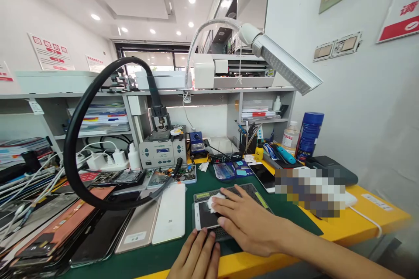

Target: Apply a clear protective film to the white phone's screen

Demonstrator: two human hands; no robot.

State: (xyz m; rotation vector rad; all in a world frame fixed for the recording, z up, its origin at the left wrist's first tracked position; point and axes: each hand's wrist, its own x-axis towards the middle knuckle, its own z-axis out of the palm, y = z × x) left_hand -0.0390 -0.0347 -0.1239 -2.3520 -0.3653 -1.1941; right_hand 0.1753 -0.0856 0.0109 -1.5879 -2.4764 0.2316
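A white-framed phone [197,216] with a dark screen lies on a grey textured mat [252,192] at the front of the bench. My right hand [250,222] presses a crumpled white tissue [216,202] onto its screen, the fingertips over the tissue and the other fingers stretched out. At the phone's near edge rests my left hand [198,255], its fingers flat and side by side, with nothing seen in them. Part of the screen is hidden under my right hand.
Left of the mat lie a white tablet [170,213], a gold one [139,226] and stacked dark panels [101,231]. A black hose [70,139] arches from the soldering station [163,154]. Another phone [263,176] lies at right. A lamp [288,65] hangs above.
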